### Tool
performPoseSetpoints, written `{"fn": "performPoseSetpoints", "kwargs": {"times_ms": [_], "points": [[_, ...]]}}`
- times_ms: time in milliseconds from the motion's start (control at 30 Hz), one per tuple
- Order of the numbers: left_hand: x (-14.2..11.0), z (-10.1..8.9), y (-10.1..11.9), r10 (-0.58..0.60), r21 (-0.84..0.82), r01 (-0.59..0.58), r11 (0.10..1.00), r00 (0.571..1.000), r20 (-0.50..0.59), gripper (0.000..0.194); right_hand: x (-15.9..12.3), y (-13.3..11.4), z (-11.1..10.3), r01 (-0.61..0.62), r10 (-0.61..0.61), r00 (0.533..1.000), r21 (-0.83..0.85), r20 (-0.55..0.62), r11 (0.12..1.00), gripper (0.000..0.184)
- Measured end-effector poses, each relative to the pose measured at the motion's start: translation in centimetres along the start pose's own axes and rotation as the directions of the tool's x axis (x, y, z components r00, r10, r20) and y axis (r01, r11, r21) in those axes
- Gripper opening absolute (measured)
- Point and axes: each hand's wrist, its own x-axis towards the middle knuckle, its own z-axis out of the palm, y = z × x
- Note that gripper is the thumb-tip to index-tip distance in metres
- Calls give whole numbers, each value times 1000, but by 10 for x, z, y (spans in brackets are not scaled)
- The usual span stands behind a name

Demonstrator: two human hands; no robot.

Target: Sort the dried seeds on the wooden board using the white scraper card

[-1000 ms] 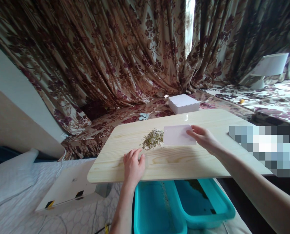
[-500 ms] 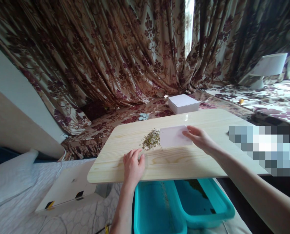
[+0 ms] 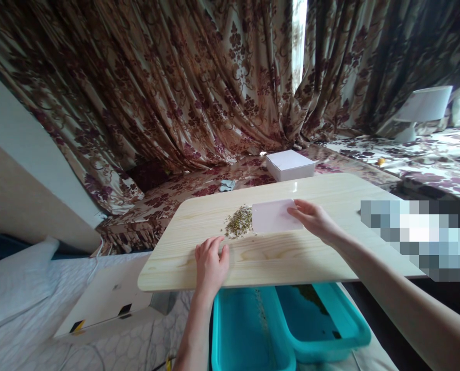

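My right hand (image 3: 309, 216) pinches the right end of a flat white plastic scraper (image 3: 274, 216) between thumb and fingers. The scraper's left edge meets a small heap of mixed green and pale grains (image 3: 239, 221), too fine to name, on the pale wood-grain table (image 3: 168, 257). Just below the heap, my left hand (image 3: 212, 262) rests on the tabletop, holding nothing, its thumb apart from the fingers. A few stray grains lie around the heap.
Below the table's near edge stand two turquoise bins (image 3: 249, 330); dark green matter shows in the right one. A white box (image 3: 291, 165) and a light blue cloth (image 3: 227, 185) lie beyond the table. At left is a large white panel (image 3: 102, 293) on the bed.
The scraper and my right hand have shifted very slightly left, towards the heap. My left hand stays in place on the table.
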Motion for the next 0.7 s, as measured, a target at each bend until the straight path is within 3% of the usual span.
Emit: {"fn": "performPoseSetpoints", "kwargs": {"times_ms": [167,433,600,700], "points": [[0,1,-1,10,6,-10,1000,1000,-1,26,-1,-1,0,4,-3,999,-28,54,1000,33],[0,1,0,-7,-22,6,1000,1000,-6,27,0,-1,1,-5,4,1000,32,16,999,37],[4,0,-3,-51,-199,41,979,998,-46,35,6,-6,16,-13,-11,978,111,209,994,39],[6,-1,-8,-154,-384,112,916,985,-80,45,14,-7,31,-31,-21,951,163,310,986,38]]}}
